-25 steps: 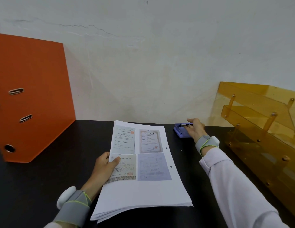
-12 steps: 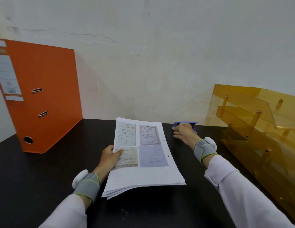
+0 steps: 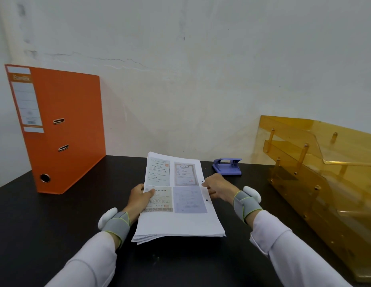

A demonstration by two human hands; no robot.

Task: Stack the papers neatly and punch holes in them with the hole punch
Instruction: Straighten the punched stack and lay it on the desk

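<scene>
A stack of printed papers (image 3: pixel 180 220) lies on the black table (image 3: pixel 45 224) in front of me, with two punched holes along its right edge. My left hand (image 3: pixel 140 196) grips the stack's left edge, thumb on top. My right hand (image 3: pixel 216 187) holds the right edge between the two holes, fingers curled on it. The purple hole punch (image 3: pixel 228 166) sits on the table just behind my right hand, apart from it and untouched.
An orange lever-arch binder (image 3: pixel 64 129) stands upright at the back left against the wall. A stacked amber plastic letter tray (image 3: pixel 317 175) fills the right side of the table. The white wall runs close behind everything.
My right hand has let go of the hole punch and moved left and nearer onto the papers' right edge. The punch now rests alone. My left hand has stayed on the stack.
</scene>
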